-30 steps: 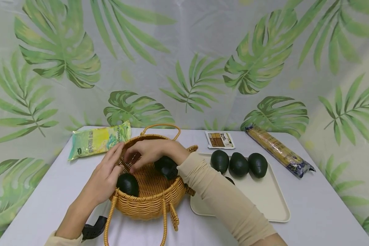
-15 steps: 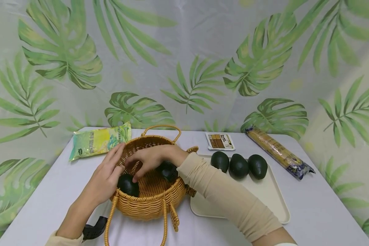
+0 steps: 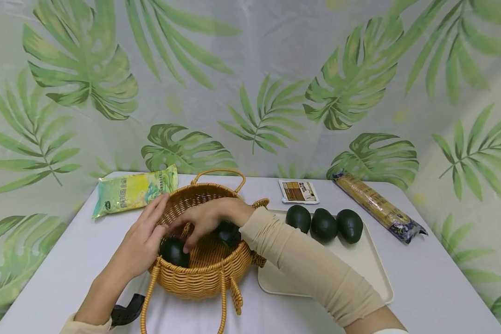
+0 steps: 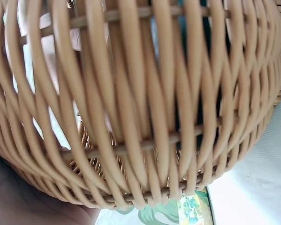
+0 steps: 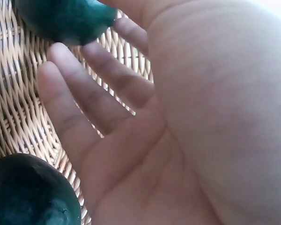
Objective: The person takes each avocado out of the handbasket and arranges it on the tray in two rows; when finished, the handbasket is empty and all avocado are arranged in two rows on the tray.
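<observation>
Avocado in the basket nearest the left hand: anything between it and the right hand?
Nothing visible does. In the head view, the right hand reaches inside the basket, its thumb at the avocado's right side. The left hand lies at the basket's left side, not between them.

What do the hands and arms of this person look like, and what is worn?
Both the left hand and right hand are without gloves. A wrinkled beige sleeve covers the right forearm; beige cloth also shows on the left. A curved black piece with holes shows beside the left wrist.
</observation>
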A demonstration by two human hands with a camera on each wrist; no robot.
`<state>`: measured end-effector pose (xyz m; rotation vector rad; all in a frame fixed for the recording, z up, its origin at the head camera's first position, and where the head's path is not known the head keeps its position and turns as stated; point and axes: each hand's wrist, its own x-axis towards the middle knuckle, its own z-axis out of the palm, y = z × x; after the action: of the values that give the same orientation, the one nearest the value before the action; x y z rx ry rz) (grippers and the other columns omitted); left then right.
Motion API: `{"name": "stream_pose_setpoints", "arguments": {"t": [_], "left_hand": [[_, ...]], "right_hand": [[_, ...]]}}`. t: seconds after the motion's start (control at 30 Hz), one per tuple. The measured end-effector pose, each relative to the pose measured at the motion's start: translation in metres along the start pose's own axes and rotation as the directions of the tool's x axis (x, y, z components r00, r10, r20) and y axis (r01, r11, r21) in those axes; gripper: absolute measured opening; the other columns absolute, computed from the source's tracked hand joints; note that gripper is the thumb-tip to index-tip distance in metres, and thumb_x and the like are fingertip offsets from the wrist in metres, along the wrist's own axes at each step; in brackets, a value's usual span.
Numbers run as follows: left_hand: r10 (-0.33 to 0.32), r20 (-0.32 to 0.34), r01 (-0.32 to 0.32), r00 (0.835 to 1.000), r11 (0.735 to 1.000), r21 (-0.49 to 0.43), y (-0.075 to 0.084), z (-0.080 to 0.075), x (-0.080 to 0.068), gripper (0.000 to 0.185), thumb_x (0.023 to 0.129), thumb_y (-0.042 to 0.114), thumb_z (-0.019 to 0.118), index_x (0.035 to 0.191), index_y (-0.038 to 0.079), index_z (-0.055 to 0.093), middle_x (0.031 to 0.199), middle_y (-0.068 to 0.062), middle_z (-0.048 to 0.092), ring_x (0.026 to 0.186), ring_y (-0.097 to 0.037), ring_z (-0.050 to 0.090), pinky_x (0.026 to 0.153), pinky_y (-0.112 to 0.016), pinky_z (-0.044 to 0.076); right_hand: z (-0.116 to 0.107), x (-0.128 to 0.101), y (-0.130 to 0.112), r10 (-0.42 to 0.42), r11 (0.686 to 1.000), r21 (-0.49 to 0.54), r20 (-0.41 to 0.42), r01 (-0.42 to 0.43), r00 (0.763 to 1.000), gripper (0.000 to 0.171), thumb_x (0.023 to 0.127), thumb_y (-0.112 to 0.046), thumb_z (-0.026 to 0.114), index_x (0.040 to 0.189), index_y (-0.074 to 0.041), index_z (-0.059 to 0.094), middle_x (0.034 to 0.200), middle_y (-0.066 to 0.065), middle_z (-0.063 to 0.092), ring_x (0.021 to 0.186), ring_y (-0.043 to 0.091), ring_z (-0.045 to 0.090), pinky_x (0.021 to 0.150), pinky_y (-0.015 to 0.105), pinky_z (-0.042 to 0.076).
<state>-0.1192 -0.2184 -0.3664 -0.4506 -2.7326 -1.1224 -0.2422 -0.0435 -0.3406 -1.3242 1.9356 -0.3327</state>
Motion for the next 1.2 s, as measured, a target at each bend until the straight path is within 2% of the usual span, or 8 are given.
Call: {"name": "stream_pose_setpoints", "arguments": {"t": [0.27, 0.47, 0.77, 0.9, 1.03, 1.2], "left_hand": [[0.005, 0.001, -0.005, 1.000, 1.000, -0.003, -0.0026, 0.0027, 0.0006, 0.061, 0.108, 0.012, 0.035, 0.166, 0.008, 0.018, 0.172, -0.014, 0.017, 0.156, -0.042, 0.018, 0.115, -0.070, 0.027], [0.010, -0.005, -0.010, 1.000, 1.000, -0.007, -0.0008, 0.0020, 0.0005, 0.061, 0.107, 0.011, 0.037, 0.166, 0.007, 0.020, 0.171, -0.014, 0.018, 0.156, -0.041, 0.019, 0.116, -0.069, 0.026], [0.021, -0.020, -0.021, 1.000, 1.000, 0.004, -0.0019, 0.0029, 0.0011, 0.060, 0.107, 0.011, 0.037, 0.165, 0.004, 0.021, 0.171, -0.016, 0.019, 0.156, -0.042, 0.020, 0.116, -0.069, 0.026], [0.023, -0.023, -0.022, 0.999, 1.000, 0.010, -0.0023, 0.0033, 0.0014, 0.060, 0.108, 0.011, 0.036, 0.166, 0.007, 0.019, 0.171, -0.015, 0.020, 0.156, -0.042, 0.021, 0.115, -0.069, 0.027], [0.024, -0.026, -0.023, 0.999, 1.000, 0.016, -0.0007, 0.0025, 0.0006, 0.061, 0.107, 0.011, 0.037, 0.166, 0.008, 0.020, 0.171, -0.015, 0.021, 0.155, -0.041, 0.022, 0.115, -0.069, 0.028], [0.025, -0.027, -0.025, 0.999, 1.000, 0.014, 0.0003, 0.0021, 0.0003, 0.060, 0.108, 0.011, 0.037, 0.166, 0.008, 0.021, 0.171, -0.014, 0.021, 0.156, -0.041, 0.022, 0.115, -0.069, 0.028]], "right_hand": [[0.0014, 0.0000, -0.0013, -0.020, 1.000, -0.006, 0.108, 0.021, 0.994, 0.070, 0.095, -0.033, 0.076, 0.157, -0.024, 0.046, 0.159, -0.008, 0.044, 0.140, 0.003, 0.044, 0.115, 0.020, 0.034], [0.0030, -0.0008, -0.0024, -0.023, 1.000, 0.010, 0.194, 0.021, 0.981, 0.076, 0.095, -0.034, 0.075, 0.161, -0.028, 0.038, 0.165, -0.009, 0.036, 0.148, 0.002, 0.033, 0.119, 0.019, 0.026], [0.0048, -0.0020, -0.0051, -0.018, 0.999, 0.053, 0.290, 0.002, 0.957, 0.082, 0.096, -0.031, 0.074, 0.165, -0.023, 0.030, 0.166, -0.008, 0.034, 0.149, 0.000, 0.029, 0.117, 0.016, 0.026], [0.0046, -0.0022, -0.0057, -0.027, 0.997, 0.080, 0.311, 0.002, 0.950, 0.085, 0.096, -0.029, 0.074, 0.166, -0.021, 0.026, 0.167, -0.007, 0.031, 0.150, -0.001, 0.027, 0.117, 0.014, 0.025], [0.0050, -0.0021, -0.0062, -0.028, 0.993, 0.120, 0.298, -0.008, 0.954, 0.084, 0.095, -0.026, 0.075, 0.165, -0.019, 0.029, 0.165, -0.004, 0.034, 0.147, 0.000, 0.032, 0.114, 0.014, 0.030], [0.0062, -0.0007, -0.0072, 0.002, 0.993, 0.113, 0.316, -0.040, 0.949, 0.086, 0.096, -0.026, 0.074, 0.166, -0.021, 0.024, 0.167, -0.005, 0.031, 0.148, 0.000, 0.029, 0.114, 0.013, 0.029]]}}
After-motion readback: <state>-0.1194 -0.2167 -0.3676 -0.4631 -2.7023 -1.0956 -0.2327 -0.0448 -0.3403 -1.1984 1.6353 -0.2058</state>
